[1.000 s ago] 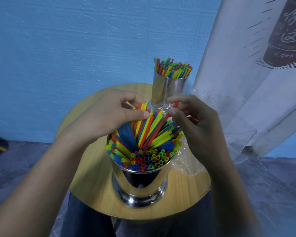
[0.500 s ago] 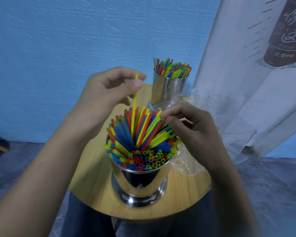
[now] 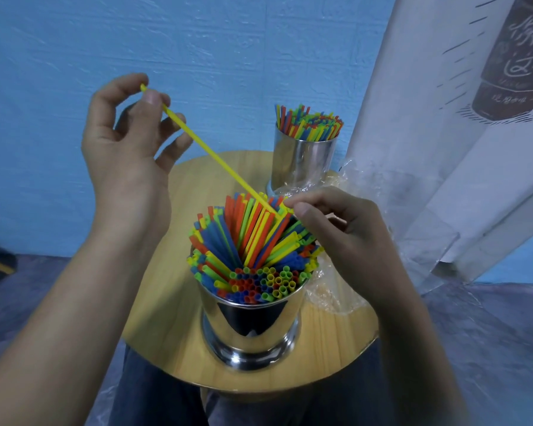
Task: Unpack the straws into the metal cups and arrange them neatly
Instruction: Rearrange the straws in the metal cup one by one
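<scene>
left hand (image 3: 126,155): hovering up and to the left of the near cup (image 3: 250,321), grip pinching the top end of the yellow straw (image 3: 216,158) between thumb and forefinger, other fingers spreading loosely.
yellow straw: slanting down from the left hand toward the near cup, its lower end touching the far-right edge of the bunch there.
right hand (image 3: 345,235): sitting just right of the near cup's top, fingers curling, thumb and forefinger meeting the yellow straw's lower end; grip state I cannot tell, whether it is pinching or only touching.
near cup: shiny metal, standing upright at the front of the worktop (image 3: 173,302).
straws (image 3: 246,241): packing the near cup, red, blue, green and yellow, fanning and leaning unevenly.
far cup (image 3: 302,161): standing upright behind and to the right of the near cup, well apart from it.
far straws (image 3: 310,123): filling the far cup, sticking up.
plastic wrapper (image 3: 330,290): clear, lying crumpled just right of the near cup, running back toward the far cup.
curtain (image 3: 443,149): white, hanging far right of the near cup.
</scene>
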`<action>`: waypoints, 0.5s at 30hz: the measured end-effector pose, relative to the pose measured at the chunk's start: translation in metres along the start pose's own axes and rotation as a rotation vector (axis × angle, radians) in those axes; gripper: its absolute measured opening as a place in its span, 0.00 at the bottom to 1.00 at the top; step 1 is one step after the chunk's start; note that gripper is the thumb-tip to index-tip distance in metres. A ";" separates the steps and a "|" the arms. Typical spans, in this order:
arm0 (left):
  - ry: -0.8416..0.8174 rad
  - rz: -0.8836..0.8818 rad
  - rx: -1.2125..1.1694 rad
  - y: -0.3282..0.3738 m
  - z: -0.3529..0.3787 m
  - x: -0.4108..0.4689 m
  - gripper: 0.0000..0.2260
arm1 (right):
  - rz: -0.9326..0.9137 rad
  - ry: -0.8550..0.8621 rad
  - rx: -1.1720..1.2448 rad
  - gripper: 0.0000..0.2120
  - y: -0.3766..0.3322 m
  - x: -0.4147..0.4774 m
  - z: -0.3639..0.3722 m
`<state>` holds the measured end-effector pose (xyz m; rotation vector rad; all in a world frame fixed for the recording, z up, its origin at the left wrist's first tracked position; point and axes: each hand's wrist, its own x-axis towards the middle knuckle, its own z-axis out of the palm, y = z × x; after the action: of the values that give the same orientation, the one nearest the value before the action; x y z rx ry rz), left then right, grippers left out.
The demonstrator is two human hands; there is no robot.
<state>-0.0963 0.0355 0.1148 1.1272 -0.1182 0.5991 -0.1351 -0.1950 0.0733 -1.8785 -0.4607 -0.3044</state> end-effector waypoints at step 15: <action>-0.209 -0.342 0.213 -0.012 -0.008 -0.008 0.04 | 0.068 0.344 0.480 0.05 -0.008 0.000 -0.005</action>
<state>-0.0990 0.0361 0.0979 1.3791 -0.0401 0.1906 -0.1390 -0.1975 0.0822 -1.3376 -0.2089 -0.4212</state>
